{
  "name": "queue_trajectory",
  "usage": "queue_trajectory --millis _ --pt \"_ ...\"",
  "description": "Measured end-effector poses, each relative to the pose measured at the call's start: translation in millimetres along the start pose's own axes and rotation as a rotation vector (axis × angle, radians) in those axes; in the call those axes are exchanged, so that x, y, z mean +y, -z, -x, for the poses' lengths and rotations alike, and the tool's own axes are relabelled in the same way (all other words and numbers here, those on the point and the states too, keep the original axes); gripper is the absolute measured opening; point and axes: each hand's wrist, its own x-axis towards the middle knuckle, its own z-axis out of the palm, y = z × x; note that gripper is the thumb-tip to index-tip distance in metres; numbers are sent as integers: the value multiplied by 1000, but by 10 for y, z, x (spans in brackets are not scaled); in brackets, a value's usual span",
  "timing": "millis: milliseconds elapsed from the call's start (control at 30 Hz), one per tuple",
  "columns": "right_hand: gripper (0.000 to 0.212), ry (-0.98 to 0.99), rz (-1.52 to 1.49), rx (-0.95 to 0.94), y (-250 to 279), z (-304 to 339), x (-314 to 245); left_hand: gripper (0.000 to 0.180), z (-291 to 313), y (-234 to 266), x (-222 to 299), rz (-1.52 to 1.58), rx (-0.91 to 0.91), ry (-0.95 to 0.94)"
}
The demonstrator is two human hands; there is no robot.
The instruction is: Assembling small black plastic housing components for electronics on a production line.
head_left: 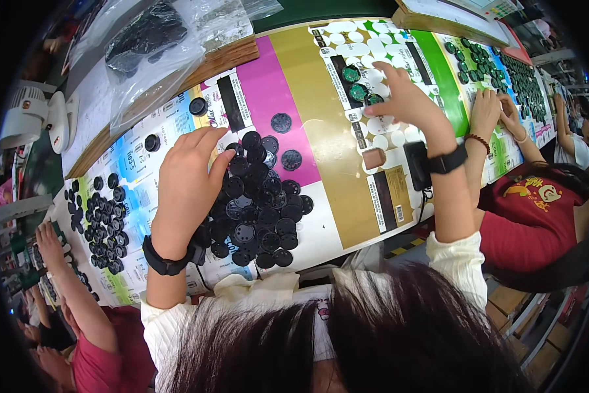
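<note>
On a counter (320, 124) lined w/ colourful printed sheets, the left hand (188, 180) rests, fingers together, on a pile of black discs (258, 203), while the right hand (406, 98), fingers spread, presses a disc (373, 99) onto a white-dotted sheet (373, 46).

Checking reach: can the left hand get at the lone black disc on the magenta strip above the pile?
Probably yes. The left hand rests on the pile, and the disc lies flat just beyond it on the magenta strip, with nothing over it or between them.
</note>
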Motion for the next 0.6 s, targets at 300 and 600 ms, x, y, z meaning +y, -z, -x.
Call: queue_trajectory --millis 300,600 --pt "72 319 91 -194 -236 -268 -407 26 -53 2 1 61 -49 17" --pt "56 541 193 118 -42 374 -852 28 -864 -451 -84 229 -157 42"
